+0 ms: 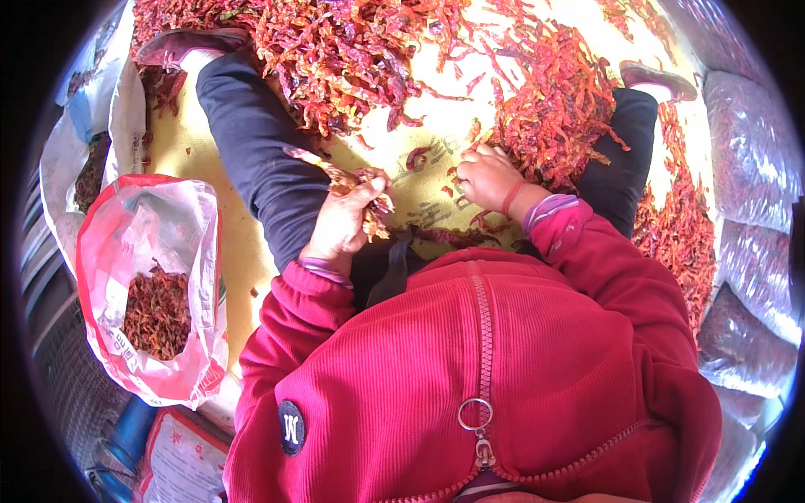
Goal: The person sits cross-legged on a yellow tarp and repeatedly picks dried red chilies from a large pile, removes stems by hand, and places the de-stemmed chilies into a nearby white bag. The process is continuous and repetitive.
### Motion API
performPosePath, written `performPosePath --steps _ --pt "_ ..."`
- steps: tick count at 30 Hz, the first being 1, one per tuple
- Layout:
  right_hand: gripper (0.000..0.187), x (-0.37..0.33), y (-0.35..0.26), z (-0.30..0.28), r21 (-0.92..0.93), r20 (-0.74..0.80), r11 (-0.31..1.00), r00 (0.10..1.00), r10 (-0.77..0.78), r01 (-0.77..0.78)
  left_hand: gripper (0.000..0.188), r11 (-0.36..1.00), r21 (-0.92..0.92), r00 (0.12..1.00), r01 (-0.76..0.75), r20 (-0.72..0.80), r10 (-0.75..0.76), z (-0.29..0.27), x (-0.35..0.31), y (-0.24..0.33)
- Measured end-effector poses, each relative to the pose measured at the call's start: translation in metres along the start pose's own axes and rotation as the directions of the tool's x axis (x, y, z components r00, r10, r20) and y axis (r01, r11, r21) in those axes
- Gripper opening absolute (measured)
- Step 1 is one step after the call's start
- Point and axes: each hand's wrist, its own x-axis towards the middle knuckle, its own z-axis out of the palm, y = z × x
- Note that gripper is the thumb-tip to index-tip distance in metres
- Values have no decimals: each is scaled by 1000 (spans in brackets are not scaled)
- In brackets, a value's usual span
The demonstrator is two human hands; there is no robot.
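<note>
My left hand (342, 216) is closed round a bunch of dried chili peppers (369, 220), pale brown and dark red, their ends sticking out past the thumb. To the right, my right hand (490, 178) is low over the yellow sheet (411, 189) with curled fingers, beside a heap of dried red chilies (553, 109). Its fingertips are turned down, so what they hold, if anything, is hidden. A few loose chilies (418, 157) lie on the sheet between my hands.
A larger chili heap (344, 59) spreads between my outstretched legs. At the left stands an open red-and-white bag (210, 251) with darker chilies (158, 314) inside. Behind it is another white sack (126, 117). Filled clear plastic bags (750, 151) line the right side.
</note>
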Motion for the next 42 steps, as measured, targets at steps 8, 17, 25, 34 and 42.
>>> performPosePath --steps 8,17,25,34,42 --pt "20 7 -10 -26 825 153 543 987 49 -155 19 997 21 996 77 38 -77 23 11 -25" --pt "11 15 -48 -43 785 2 619 1000 -5 2 10 993 86 995 76 -75 -70 33 12 -13" --pt "9 -2 -18 -36 867 69 486 993 99 -109 15 896 344 842 -279 -362 401 -3 -66 87" --pt "5 -25 12 -8 909 155 352 966 208 -222 64 145 756 421 638 -500 757 -164 -236 165" --pt "13 10 3 -16 544 -241 821 970 -43 172 45 535 683 433 498 -730 529 -222 -249 182"
